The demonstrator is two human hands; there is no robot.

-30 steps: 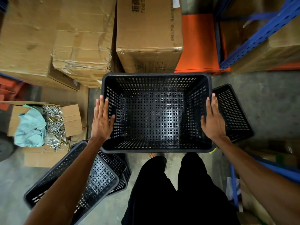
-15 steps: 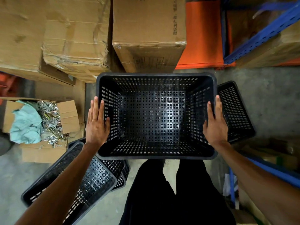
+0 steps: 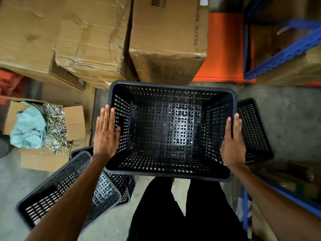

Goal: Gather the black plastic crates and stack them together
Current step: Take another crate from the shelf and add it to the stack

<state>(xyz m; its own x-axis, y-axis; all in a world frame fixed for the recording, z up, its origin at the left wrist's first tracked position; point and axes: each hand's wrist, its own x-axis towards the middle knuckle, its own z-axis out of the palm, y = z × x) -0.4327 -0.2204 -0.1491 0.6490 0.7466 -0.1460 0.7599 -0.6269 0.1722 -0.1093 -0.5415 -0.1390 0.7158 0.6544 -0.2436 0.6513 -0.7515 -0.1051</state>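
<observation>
A large black perforated plastic crate (image 3: 171, 129) is held up in front of me, mouth upward and empty. My left hand (image 3: 106, 134) presses flat against its left wall with the thumb over the rim. My right hand (image 3: 232, 145) presses flat against its right wall. Lower left on the floor lie tilted black crates (image 3: 57, 188), one nested in another, partly hidden by my left forearm. Another black crate (image 3: 253, 131) sits on the floor at the right, mostly hidden behind the held crate.
Large cardboard boxes (image 3: 166, 40) stand stacked just beyond the held crate. An open box of metal screws with a green cloth (image 3: 43, 126) sits at left. Blue shelving (image 3: 284, 49) with an orange panel (image 3: 224, 47) stands at right. My legs are below on the concrete floor.
The held crate has tilted slightly, its right side lower, and sits a little nearer me. Both hands stay pressed on its sides. The view has shifted slightly.
</observation>
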